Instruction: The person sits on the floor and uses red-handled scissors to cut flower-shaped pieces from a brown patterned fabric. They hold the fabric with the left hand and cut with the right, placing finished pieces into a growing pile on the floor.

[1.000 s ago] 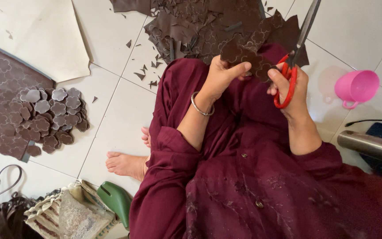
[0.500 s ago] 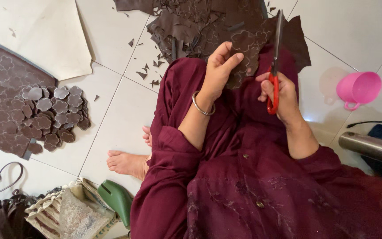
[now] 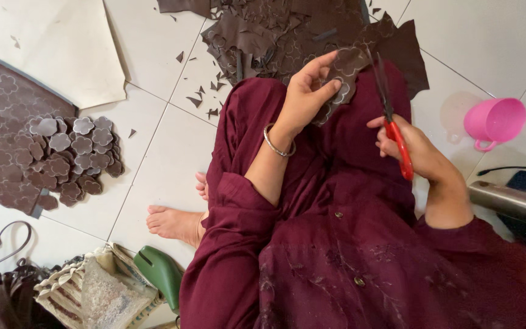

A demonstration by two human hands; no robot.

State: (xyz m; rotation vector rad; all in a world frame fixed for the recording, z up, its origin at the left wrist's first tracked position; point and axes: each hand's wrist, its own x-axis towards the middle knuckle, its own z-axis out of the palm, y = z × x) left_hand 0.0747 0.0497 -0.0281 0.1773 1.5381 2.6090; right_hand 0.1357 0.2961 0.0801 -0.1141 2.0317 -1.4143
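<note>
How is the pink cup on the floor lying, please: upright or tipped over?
Tipped over. The pink cup lies on its side on the white tiled floor, its handle against the tile; its contents cannot be seen.

Single view, head-worn camera, looking steeply down over seated person's own lap. Near range: left hand (image 3: 304, 97) and right hand (image 3: 418, 149) fill upper centre, maroon garment (image 3: 360, 256) crowds lower frame. Tiled floor (image 3: 153, 170) spreads left and above, slightly tilted. No second view; no overlap to note.
</note>
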